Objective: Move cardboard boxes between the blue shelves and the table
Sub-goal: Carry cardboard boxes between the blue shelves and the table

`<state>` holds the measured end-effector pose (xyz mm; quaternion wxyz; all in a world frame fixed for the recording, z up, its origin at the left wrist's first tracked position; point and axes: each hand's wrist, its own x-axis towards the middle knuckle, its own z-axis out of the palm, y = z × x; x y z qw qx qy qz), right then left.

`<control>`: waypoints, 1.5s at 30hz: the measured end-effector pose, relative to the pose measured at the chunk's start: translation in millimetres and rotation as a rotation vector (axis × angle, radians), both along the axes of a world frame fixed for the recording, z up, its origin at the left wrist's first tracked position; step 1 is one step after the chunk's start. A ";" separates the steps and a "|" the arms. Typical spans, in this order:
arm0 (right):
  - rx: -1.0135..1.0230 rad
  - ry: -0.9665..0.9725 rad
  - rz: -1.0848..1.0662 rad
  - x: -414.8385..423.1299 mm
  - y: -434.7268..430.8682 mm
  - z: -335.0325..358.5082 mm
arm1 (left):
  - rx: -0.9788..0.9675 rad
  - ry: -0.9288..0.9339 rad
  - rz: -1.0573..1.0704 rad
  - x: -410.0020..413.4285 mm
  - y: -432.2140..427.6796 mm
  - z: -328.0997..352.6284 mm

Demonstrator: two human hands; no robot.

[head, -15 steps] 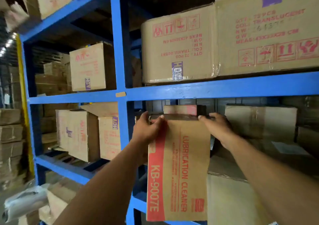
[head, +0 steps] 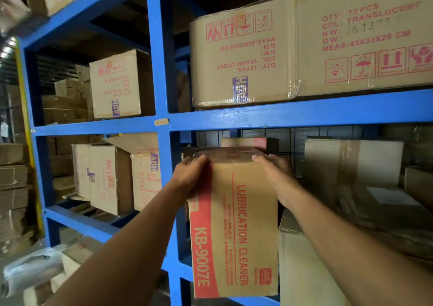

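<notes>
little moved since before, left hand point(head: 191, 176) and right hand point(head: 273, 172) each keep a closed grip on lubrication cleaner box point(head: 236, 230), blue shelf point(head: 281, 115) bay

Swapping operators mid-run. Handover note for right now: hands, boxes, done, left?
Left hand: gripping the top left corner of the KB-9007E lubrication cleaner box.
Right hand: gripping its top right corner.
Box: upright in the lower bay of the blue shelves, just right of the upright post, its printed face at the front edge.
Done: box gripped in both hands.
Left: box is not yet off the shelf; the table is out of view.
</notes>
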<state>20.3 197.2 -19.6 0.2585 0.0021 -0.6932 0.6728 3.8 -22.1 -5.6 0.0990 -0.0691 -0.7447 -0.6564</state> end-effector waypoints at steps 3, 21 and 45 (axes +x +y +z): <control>0.052 0.050 0.036 19.7 -15.4 -3.3 | 0.027 0.037 0.045 33.0 -15.3 -7.5; 0.125 0.078 0.223 196.5 -38.9 -31.9 | -0.003 0.122 0.353 257.5 -35.8 -35.6; 0.325 -0.159 1.246 430.9 -477.5 -199.8 | 0.113 -0.168 1.379 653.8 -337.0 -214.1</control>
